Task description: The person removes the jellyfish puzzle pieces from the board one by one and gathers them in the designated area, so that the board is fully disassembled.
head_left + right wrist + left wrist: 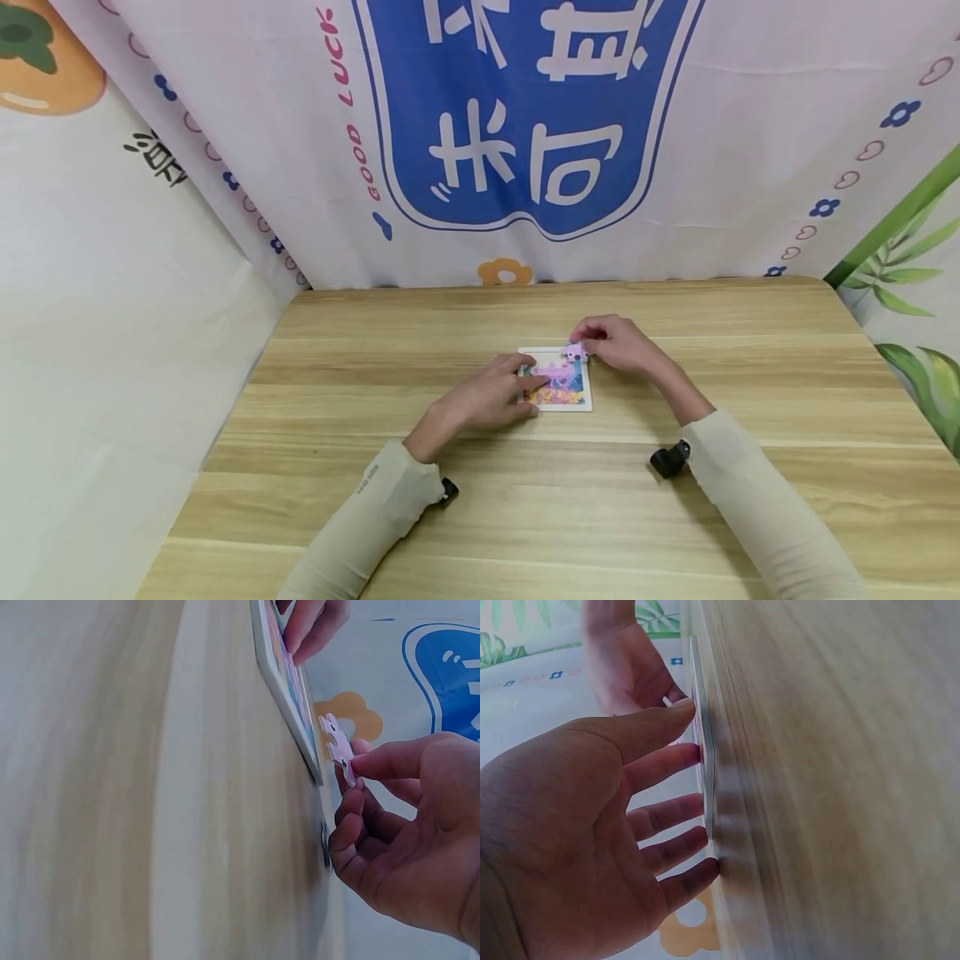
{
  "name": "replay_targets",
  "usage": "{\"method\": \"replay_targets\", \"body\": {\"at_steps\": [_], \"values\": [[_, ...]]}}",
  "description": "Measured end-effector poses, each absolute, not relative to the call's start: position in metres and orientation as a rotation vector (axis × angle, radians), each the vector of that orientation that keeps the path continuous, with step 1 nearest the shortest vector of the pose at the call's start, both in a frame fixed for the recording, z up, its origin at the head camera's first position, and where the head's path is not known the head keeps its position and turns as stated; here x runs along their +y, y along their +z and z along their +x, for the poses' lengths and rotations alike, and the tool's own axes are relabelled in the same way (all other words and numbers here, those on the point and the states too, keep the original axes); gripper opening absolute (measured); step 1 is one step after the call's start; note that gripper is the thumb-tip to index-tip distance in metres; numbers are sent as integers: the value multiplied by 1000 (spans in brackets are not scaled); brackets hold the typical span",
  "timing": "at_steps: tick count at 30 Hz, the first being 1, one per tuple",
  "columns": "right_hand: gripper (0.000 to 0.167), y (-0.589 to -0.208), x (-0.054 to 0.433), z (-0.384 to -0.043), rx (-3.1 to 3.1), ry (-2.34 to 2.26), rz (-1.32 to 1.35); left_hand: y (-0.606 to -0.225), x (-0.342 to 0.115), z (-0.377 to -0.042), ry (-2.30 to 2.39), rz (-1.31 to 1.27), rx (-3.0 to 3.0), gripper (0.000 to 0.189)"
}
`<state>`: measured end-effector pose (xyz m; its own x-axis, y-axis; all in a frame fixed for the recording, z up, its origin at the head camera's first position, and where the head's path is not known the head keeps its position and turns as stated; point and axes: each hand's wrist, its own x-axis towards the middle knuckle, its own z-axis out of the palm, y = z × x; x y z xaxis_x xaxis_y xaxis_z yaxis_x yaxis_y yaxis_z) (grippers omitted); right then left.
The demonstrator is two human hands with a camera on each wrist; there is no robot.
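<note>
A jigsaw puzzle in a white-rimmed tray lies flat on the table, its picture pink, yellow and blue. My left hand rests across the tray's left side, fingers extended. In the left wrist view, the straight fingertips touch the tray's surface and edge. Thumb and fingers of my right hand pinch a pink puzzle piece with small dark dots. That piece is held above the tray's far right corner, tilted up from the board in the right wrist view. Part of the picture is hidden under my left fingers.
The wooden table extends around the tray on all sides. Behind it hangs a printed cloth along the far edge. A small dark thing lies on the table beneath my right hand. Black wrist cameras sit at both cuffs.
</note>
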<state>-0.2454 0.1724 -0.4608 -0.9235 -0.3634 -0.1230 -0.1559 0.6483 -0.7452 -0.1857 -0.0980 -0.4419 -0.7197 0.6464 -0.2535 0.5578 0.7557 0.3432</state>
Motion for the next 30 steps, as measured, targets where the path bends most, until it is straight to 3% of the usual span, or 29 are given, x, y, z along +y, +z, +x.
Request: {"method": "replay_targets", "body": {"at_steps": [30], "values": [[23, -458, 240, -240, 2669, -1097, -344, -445, -98, -184, 334, 911, 2616, 55]]}}
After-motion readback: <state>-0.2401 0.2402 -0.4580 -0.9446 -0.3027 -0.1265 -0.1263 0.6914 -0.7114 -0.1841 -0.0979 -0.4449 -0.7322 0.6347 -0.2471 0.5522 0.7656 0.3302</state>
